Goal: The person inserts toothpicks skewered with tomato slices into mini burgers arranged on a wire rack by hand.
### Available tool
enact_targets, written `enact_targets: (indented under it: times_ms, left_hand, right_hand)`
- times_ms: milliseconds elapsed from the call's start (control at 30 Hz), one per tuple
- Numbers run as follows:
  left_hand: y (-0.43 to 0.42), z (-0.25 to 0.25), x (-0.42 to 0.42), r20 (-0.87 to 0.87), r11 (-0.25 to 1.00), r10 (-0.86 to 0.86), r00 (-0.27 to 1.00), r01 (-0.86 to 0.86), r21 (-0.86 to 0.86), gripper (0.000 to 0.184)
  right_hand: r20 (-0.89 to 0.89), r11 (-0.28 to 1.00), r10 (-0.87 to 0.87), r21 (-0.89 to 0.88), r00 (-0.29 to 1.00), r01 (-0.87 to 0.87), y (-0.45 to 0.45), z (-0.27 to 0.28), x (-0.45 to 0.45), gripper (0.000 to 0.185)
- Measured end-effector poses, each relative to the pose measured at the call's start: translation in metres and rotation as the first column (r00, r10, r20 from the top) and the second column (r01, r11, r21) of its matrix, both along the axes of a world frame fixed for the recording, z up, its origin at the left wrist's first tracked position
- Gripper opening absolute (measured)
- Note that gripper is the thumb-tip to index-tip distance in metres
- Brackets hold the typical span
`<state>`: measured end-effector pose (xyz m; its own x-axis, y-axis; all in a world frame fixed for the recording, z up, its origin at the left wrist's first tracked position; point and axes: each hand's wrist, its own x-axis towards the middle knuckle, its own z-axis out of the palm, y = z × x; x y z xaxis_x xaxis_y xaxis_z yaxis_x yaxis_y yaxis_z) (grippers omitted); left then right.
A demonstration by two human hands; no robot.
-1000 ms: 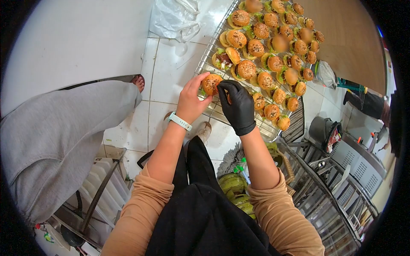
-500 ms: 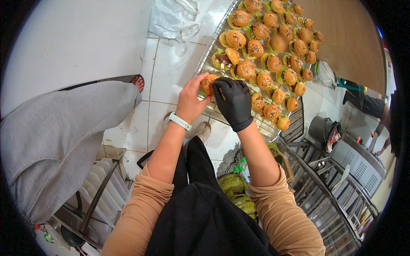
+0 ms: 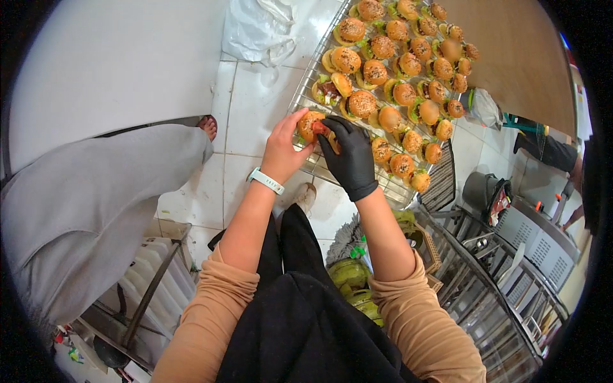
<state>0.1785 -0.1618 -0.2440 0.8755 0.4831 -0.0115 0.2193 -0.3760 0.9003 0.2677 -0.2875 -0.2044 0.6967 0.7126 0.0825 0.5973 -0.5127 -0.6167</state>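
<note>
My left hand (image 3: 283,150), bare with a pale watch at the wrist, has its fingers and thumb around a mini burger (image 3: 306,124) at the near left corner of the wire rack (image 3: 297,96). My right hand (image 3: 350,156), in a black glove, pinches a small red piece of food (image 3: 320,128) against the burger's right side. Whether that piece is meat or tomato I cannot tell. Just beyond, an open burger (image 3: 327,92) shows its dark filling and white sauce, its top bun tilted aside. Several seeded mini burgers (image 3: 362,104) with lettuce stand in rows across the rack.
Another person's grey-clad leg (image 3: 108,198) is at the left beside a white surface (image 3: 121,57). A plastic bag (image 3: 258,32) lies on the tiled floor. Green gas cylinders (image 3: 350,274) and a metal dish rack (image 3: 472,274) stand low on the right.
The red piece now shows between my right thumb and fingers, which have opened slightly. My left hand stays around the burger. The rack has shifted slightly left in view.
</note>
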Motion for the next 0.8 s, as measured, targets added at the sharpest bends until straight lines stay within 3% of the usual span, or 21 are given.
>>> enact_targets:
  times_ms: [267,533,633,667,800]
  left_hand:
    - [0.006,0.015,-0.002,-0.121,0.996,-0.073,0.990,0.078,0.035,0.085]
    - [0.008,0.048,-0.091,-0.246,0.999,0.038,0.969,-0.035,0.016,0.087]
    - [0.004,0.059,-0.152,-0.378,0.996,0.080,0.922,-0.092,-0.014,0.082]
    - [0.003,0.060,-0.175,-0.498,0.993,0.078,0.864,-0.113,-0.040,0.081]
    - [0.017,0.089,-0.250,-0.682,0.976,-0.028,0.731,-0.127,-0.176,0.075]
  right_hand:
    - [-0.048,0.968,-0.239,0.068,0.970,0.242,-0.042,0.044,0.004,0.021]
    - [-0.139,0.952,-0.289,0.060,0.947,0.299,-0.055,0.076,0.024,0.016]
    - [-0.138,0.944,-0.272,0.152,0.952,0.292,-0.011,0.102,0.052,0.016]
    - [-0.099,0.950,-0.256,0.158,0.962,0.269,0.015,0.119,0.064,0.016]
    - [-0.090,0.888,-0.083,0.444,0.992,0.115,0.145,0.224,0.093,0.019]
